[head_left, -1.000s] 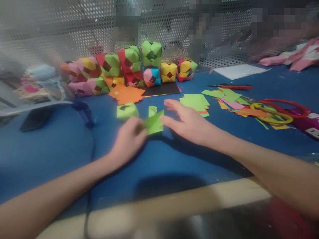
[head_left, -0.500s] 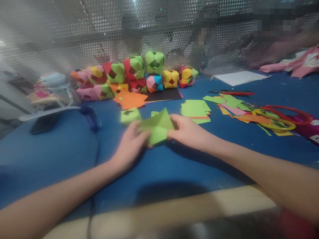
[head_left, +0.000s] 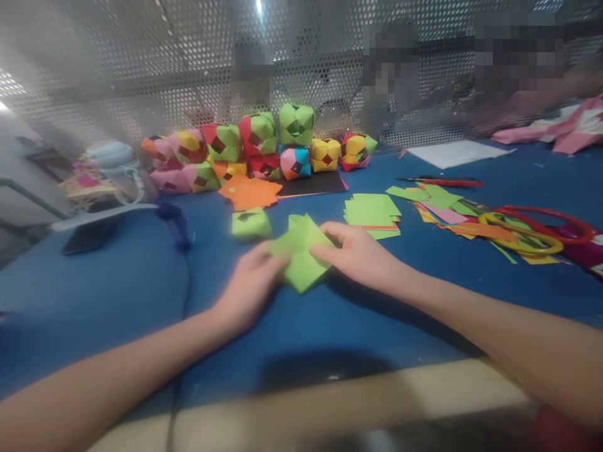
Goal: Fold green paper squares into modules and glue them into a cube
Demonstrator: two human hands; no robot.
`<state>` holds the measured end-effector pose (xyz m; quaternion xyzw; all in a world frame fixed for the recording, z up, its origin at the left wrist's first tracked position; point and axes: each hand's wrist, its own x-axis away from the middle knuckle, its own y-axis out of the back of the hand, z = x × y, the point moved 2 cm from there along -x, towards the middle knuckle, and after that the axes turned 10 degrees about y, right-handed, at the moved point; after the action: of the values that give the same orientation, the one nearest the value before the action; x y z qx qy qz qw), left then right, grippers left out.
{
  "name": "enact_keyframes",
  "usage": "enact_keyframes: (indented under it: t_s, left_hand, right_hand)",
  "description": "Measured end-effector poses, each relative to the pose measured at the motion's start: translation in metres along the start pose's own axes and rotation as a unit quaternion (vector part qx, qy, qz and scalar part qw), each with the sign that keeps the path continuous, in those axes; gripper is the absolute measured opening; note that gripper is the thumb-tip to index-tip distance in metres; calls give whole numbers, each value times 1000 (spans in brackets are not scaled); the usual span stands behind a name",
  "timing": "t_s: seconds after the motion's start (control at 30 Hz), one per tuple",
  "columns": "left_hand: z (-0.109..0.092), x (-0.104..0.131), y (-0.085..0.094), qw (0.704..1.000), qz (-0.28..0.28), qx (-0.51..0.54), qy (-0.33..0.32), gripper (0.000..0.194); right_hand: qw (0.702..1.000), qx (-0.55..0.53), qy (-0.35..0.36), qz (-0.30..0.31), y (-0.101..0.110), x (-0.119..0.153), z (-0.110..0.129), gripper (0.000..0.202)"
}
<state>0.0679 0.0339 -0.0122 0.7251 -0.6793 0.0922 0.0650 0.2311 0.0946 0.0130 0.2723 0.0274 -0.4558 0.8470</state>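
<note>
Between my two hands, just above the blue table, is a green paper square (head_left: 304,267) with crease lines across it. My left hand (head_left: 252,276) pinches its left corner, and my right hand (head_left: 351,251) grips the right corner, thumb on top. One corner of the sheet points down toward me. Behind the left hand sits a green folded paper piece (head_left: 251,224). Another small green paper piece (head_left: 296,221) lies just behind the sheet, partly hidden by it. Beyond the right hand is a stack of green paper squares (head_left: 372,210), with orange edges showing underneath.
Several colourful folded paper cubes (head_left: 259,135) are piled along the back by a perforated metal screen (head_left: 188,69). Orange paper (head_left: 252,191) lies before them. At right are paper scraps (head_left: 443,198), yellow-handled scissors (head_left: 522,238) and a white sheet (head_left: 459,152). A phone (head_left: 92,232) lies at left.
The green square has been turned and flattened between my hands, so a corner now points toward me. Both hands keep hold of it. The view has shifted slightly.
</note>
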Motion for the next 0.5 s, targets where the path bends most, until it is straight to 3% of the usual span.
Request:
enact_keyframes:
  t_s: [0.27, 0.5]
  left_hand:
    - [0, 1, 2, 998, -37, -5, -42, 27]
    - [2, 2, 2, 999, -1, -22, -40, 25]
  right_hand:
    - [999, -45, -9, 12, -3, 2, 4, 10]
    - [994, -102, -27, -5, -7, 2, 1, 13]
